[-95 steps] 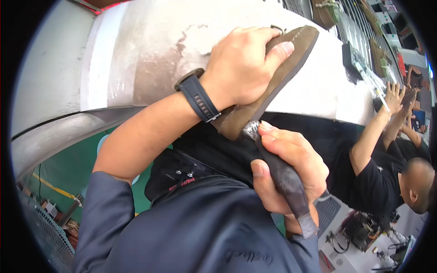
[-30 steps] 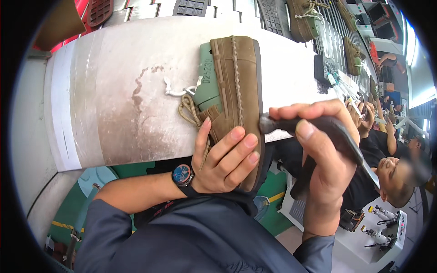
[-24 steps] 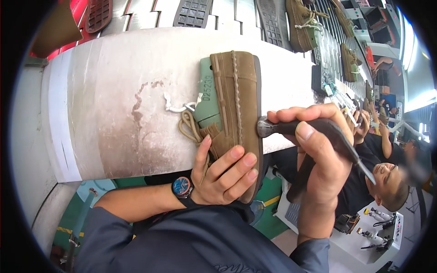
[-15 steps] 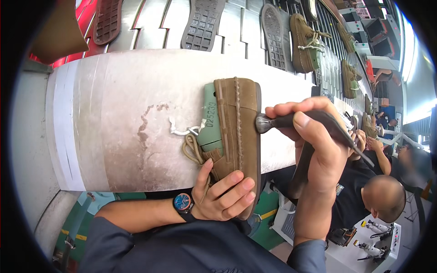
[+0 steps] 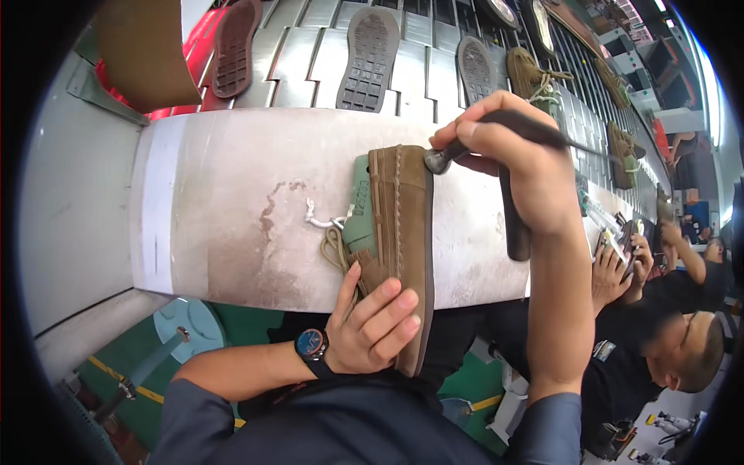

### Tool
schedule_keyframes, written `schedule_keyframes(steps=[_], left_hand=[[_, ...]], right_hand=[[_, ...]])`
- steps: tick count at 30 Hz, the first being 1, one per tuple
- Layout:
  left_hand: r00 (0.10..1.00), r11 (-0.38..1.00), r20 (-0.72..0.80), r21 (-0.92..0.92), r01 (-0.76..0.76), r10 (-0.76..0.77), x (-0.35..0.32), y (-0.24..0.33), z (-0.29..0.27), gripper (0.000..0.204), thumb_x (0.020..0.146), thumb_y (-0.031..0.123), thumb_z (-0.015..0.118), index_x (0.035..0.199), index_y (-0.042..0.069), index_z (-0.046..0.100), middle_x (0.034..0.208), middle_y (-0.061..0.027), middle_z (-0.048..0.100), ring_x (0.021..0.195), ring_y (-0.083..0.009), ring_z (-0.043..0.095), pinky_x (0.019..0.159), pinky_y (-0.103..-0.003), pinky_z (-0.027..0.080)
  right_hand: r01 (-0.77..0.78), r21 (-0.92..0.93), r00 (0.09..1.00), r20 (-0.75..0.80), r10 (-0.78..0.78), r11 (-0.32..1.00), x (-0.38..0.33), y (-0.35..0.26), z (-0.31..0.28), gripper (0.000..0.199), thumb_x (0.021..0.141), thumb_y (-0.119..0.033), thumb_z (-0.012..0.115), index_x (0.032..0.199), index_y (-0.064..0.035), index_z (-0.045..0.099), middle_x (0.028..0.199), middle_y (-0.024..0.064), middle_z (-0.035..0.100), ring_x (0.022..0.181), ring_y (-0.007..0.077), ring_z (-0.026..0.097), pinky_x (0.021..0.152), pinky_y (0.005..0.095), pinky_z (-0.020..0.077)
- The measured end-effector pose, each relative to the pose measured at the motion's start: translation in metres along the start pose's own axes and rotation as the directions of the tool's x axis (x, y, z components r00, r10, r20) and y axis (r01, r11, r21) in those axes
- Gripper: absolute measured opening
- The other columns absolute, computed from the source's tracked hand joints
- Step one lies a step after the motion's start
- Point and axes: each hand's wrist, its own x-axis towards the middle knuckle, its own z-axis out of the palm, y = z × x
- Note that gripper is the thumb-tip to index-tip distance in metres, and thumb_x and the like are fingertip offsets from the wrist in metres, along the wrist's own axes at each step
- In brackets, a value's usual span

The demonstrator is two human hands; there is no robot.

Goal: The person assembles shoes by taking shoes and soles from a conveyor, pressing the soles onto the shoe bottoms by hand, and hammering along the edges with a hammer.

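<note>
A brown shoe upper (image 5: 403,232) on a green last (image 5: 362,217) lies on its side over the near edge of a worn white bench (image 5: 232,225), its laces trailing to the left. My left hand (image 5: 372,318), with a watch on the wrist, grips the shoe's heel end from below. My right hand (image 5: 511,155) is closed around a dark-handled tool (image 5: 511,128); the tool's round metal tip (image 5: 434,159) touches the shoe's toe end near its sole edge.
Beyond the bench runs a slatted metal conveyor (image 5: 310,70) carrying several loose soles (image 5: 370,54) and brown shoes (image 5: 535,77). A seated person in black (image 5: 666,341) works at the right. Below the bench are a green floor and a round stool base (image 5: 186,329).
The view has tilted so more conveyor shows. My right hand has lifted with the tool, its tip moving up along the shoe to the toe end. My left hand keeps its hold.
</note>
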Motion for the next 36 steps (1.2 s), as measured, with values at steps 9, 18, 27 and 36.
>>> schedule_keyframes(steps=[9,18,27,36], left_hand=[[0.933,0.965,0.307,0.233,0.121,-0.191,0.115,-0.024,-0.107,0.085,0.081,0.043,0.087,0.145,-0.004,0.058,0.148,-0.0297,0.058,0.137,-0.0443,0.057,0.116,-0.051,0.045],[0.82,0.902,0.397,0.051,0.429,-0.412,0.161,-0.044,0.002,0.07,0.078,0.031,0.088,0.133,-0.004,0.061,0.127,-0.0229,0.068,0.124,-0.0323,0.063,0.111,-0.038,0.047],[0.88,0.848,0.179,0.239,-0.473,0.44,0.22,0.059,-0.127,0.095,0.065,0.045,0.1,0.138,-0.002,0.061,0.123,-0.0177,0.07,0.113,-0.0331,0.069,0.099,-0.04,0.057],[0.821,0.831,0.442,0.245,-0.499,0.362,0.186,0.069,-0.134,0.087,0.064,0.06,0.094,0.116,-0.005,0.067,0.095,-0.0147,0.074,0.081,-0.0311,0.072,0.072,-0.039,0.059]], right_hand=[[0.188,0.525,0.961,-0.274,-0.045,0.83,-0.094,0.124,-0.018,0.009,0.098,-0.001,0.064,0.107,0.0019,0.066,0.108,0.0182,0.078,0.106,0.0249,0.074,0.1,0.0376,0.0555],[0.362,0.354,0.89,-0.406,-0.207,0.862,-0.143,0.137,0.011,0.012,0.097,0.001,0.068,0.108,0.0048,0.065,0.112,0.0182,0.077,0.107,0.0221,0.073,0.1,0.0369,0.0564],[0.301,0.376,0.9,-0.416,-0.131,0.876,-0.145,0.134,0.006,0.009,0.098,-0.003,0.069,0.105,0.0016,0.069,0.109,0.0148,0.078,0.101,0.0172,0.072,0.091,0.0311,0.0557],[0.536,0.55,0.843,-0.31,-0.439,0.641,-0.207,0.011,-0.005,0.023,0.098,-0.009,0.06,0.114,0.0071,0.06,0.115,0.0301,0.073,0.116,0.0392,0.072,0.108,0.0494,0.0548]])
